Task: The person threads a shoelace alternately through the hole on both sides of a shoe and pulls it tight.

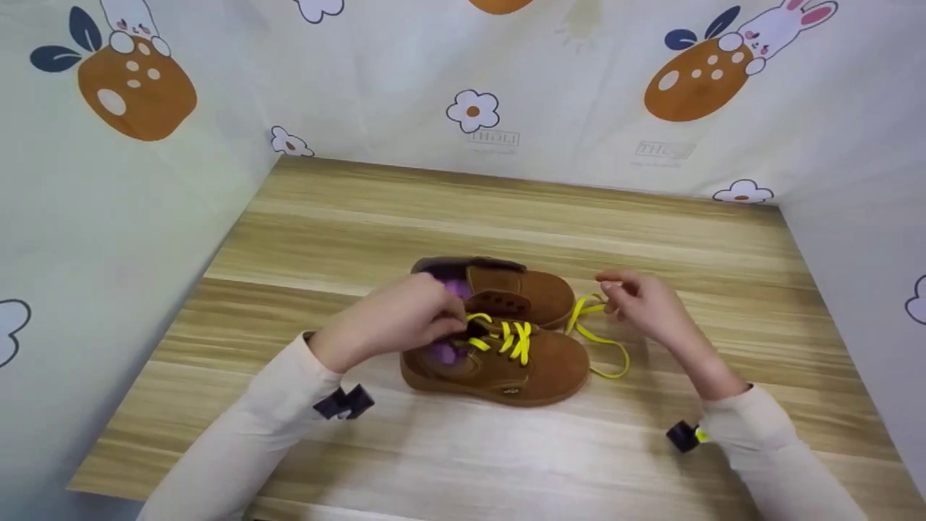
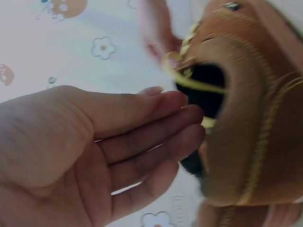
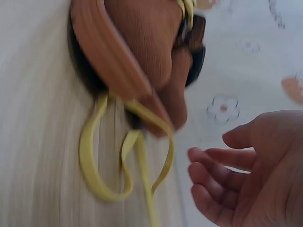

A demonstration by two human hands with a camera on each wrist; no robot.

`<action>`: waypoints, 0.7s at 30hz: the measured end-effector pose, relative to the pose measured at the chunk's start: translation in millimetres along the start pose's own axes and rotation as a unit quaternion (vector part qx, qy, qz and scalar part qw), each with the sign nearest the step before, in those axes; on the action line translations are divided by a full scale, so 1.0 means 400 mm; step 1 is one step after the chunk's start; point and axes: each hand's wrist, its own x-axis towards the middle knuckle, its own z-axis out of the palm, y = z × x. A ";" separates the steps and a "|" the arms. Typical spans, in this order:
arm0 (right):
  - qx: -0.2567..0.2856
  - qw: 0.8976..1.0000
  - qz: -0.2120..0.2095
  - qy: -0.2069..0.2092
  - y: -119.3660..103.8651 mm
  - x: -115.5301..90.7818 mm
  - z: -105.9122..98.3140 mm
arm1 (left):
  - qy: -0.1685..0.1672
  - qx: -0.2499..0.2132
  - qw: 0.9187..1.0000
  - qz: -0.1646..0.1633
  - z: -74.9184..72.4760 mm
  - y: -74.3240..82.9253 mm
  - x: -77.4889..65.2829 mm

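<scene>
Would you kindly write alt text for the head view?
Left hand at the opening of a brown shoe with yellow laces, right hand beside loose yellow lace; a second brown shoe stands behind on a wooden table.

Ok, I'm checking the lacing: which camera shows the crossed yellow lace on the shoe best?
The head view: the crossed yellow lace shows uncovered there. The left wrist view shows it edge-on; the right wrist view catches a scrap at the top edge, plus loose loops below.
</scene>
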 end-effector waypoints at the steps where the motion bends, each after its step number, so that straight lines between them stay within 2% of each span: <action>1: 0.002 1.000 0.015 -0.017 0.015 0.010 -0.003 | 0.011 -0.001 1.000 -0.001 -0.008 0.001 0.004; 4: 0.019 0.998 0.038 -0.046 0.043 0.029 0.011 | 0.039 0.008 0.999 -0.015 -0.027 0.004 0.017; 7: 0.051 0.997 0.040 -0.046 0.053 0.041 0.034 | 0.062 0.023 0.997 -0.030 -0.037 0.006 0.034; 10: 0.105 0.992 0.048 -0.045 0.054 0.054 0.048 | 0.067 0.025 0.997 -0.033 -0.039 0.007 0.058; 14: 0.140 0.986 0.080 -0.046 0.055 0.064 0.052 | 0.040 0.040 0.998 -0.021 -0.029 0.005 0.100; 16: 0.143 0.985 0.092 -0.028 0.053 0.063 0.049 | 0.016 0.058 0.998 -0.005 -0.021 0.001 0.123; 18: 0.143 0.985 0.094 0.012 0.050 0.060 0.044 | -0.013 0.083 0.996 0.015 -0.013 -0.005 0.145; 21: 0.174 0.978 0.079 0.087 0.031 0.051 0.032 | -0.058 0.123 0.990 0.044 0.000 -0.016 0.175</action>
